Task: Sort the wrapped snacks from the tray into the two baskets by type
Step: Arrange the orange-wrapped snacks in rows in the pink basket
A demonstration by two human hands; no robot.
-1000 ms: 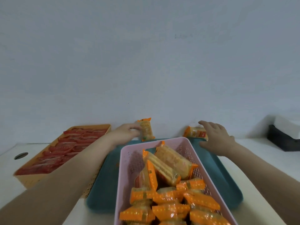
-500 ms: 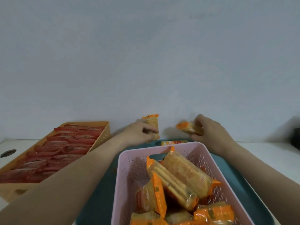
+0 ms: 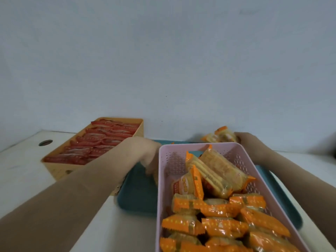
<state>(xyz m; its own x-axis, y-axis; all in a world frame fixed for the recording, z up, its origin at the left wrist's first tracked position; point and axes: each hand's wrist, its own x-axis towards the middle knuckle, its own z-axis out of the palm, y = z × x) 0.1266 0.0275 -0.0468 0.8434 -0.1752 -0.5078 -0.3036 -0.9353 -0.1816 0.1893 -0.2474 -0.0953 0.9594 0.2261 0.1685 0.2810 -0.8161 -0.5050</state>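
A pink basket (image 3: pixel 158 200) full of orange-wrapped snacks (image 3: pixel 214 208) stands on the teal tray (image 3: pixel 138 197). To the left, a yellow basket (image 3: pixel 54 170) holds red-wrapped snacks (image 3: pixel 101 142). My left hand (image 3: pixel 147 157) hangs blurred over the tray, against the pink basket's far left corner; its fingers point down and I cannot see whether it holds a snack. My right hand (image 3: pixel 242 140) is beyond the basket's far right corner, gripping an orange-wrapped snack (image 3: pixel 221 136) above the tray's back edge.
The white table (image 3: pixel 21 179) has a round hole (image 3: pixel 45 142) at the far left. A plain wall runs close behind the baskets. A dark object (image 3: pixel 333 149) shows at the right edge. My forearms flank the pink basket.
My left hand has dropped from the tray's back edge to the pink basket's left corner, and its snack is out of sight. My right hand keeps its grip on the snack.
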